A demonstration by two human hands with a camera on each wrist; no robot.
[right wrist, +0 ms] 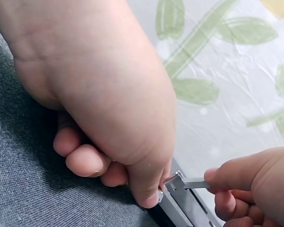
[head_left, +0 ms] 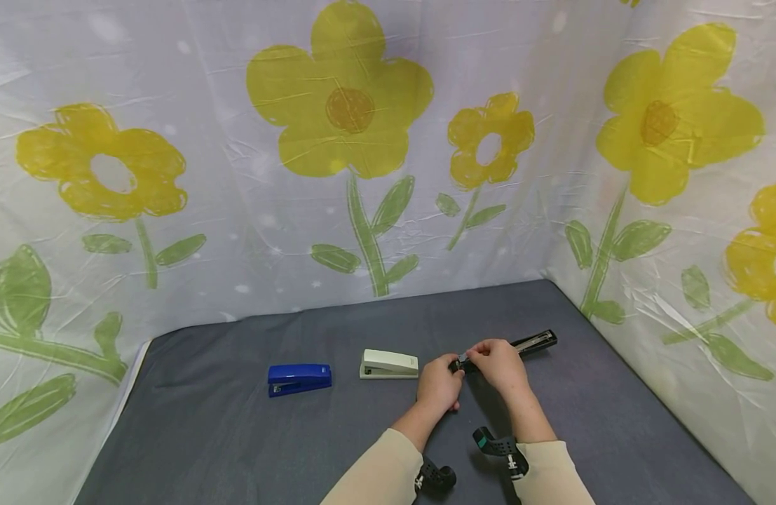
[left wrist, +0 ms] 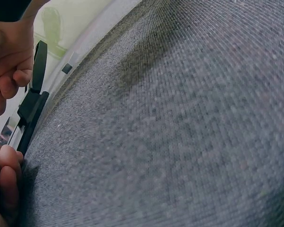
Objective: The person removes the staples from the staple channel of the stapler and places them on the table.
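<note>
A black stapler (head_left: 539, 341) lies on the grey cloth with its top swung open, one long arm stretching out to the right. My left hand (head_left: 437, 384) is at its left end; in the right wrist view its thumb and finger pinch a slim grey metal bar (right wrist: 195, 183) over the stapler's metal rail (right wrist: 176, 208). Close beside it, my right hand (head_left: 500, 365) pinches a small shiny metal piece (right wrist: 161, 194) between thumb and forefinger, mostly covered by the fingertips. In the left wrist view the raised black arm (left wrist: 39, 66) stands behind the right hand.
To the left of the hands stand a cream stapler (head_left: 390, 364) and, farther left, a blue stapler (head_left: 299, 379). Grey cloth (head_left: 223, 435) covers the table. A flower-printed curtain (head_left: 249, 231) hangs along the back and sides.
</note>
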